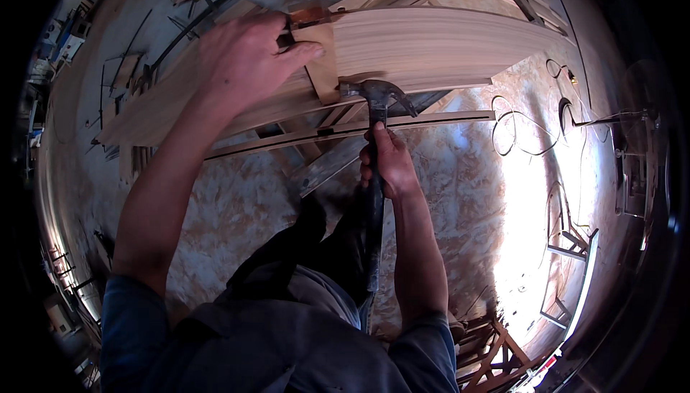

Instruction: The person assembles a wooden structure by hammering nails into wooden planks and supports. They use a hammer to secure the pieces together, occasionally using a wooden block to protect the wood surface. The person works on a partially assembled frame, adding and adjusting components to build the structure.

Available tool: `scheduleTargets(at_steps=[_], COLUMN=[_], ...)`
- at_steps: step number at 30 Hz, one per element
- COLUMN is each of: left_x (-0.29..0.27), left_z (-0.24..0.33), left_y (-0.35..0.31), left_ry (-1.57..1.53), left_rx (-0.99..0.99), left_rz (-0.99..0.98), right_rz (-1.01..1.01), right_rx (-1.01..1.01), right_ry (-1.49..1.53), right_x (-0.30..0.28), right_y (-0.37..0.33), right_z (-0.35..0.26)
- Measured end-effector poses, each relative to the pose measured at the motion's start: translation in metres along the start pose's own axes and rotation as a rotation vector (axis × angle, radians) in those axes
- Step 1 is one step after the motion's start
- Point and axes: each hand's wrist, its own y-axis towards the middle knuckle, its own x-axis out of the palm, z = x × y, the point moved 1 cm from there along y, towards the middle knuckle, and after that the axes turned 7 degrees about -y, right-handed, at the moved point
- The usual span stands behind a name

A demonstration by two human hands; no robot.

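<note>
Left hand (pixel 241 55) is over the wide wooden board (pixel 431 41), fingers bent, thumb on the tan wood block (pixel 320 66) lying across it; can't tell if it's pinching. Claw hammer (pixel 377 95) has its head by the block's near end, right hand (pixel 393 165) wrapped round the handle below.

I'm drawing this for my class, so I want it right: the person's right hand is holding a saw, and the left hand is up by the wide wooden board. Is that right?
Almost! The right hand is holding a hammer, not a saw; the head view shows its claw. The left hand is up by the wide wooden board, as you said.
</note>
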Motion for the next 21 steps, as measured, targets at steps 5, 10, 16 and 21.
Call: scheduleTargets(at_steps=[5,10,16,21], left_x=[-0.002,0.001,0.000,0.000], left_z=[0.006,-0.001,-0.001,-0.003], left_y=[0.000,0.000,-0.001,-0.002], left_ry=[-0.029,-0.107,-0.024,-0.049], left_rx=[0.016,0.003,-0.004,-0.042], left_rz=[0.034,0.047,0.013,0.009], right_rz=[0.047,0.007,-0.005,0.057], right_rx=[0.009,-0.002,-0.036,-0.083], right_ry=[0.068,0.018,-0.009,-0.093], right_x=[-0.002,-0.001,0.001,-0.005], right_y=[-0.004,-0.001,0.002,-0.011], right_z=[-0.003,-0.006,0.001,-0.003])
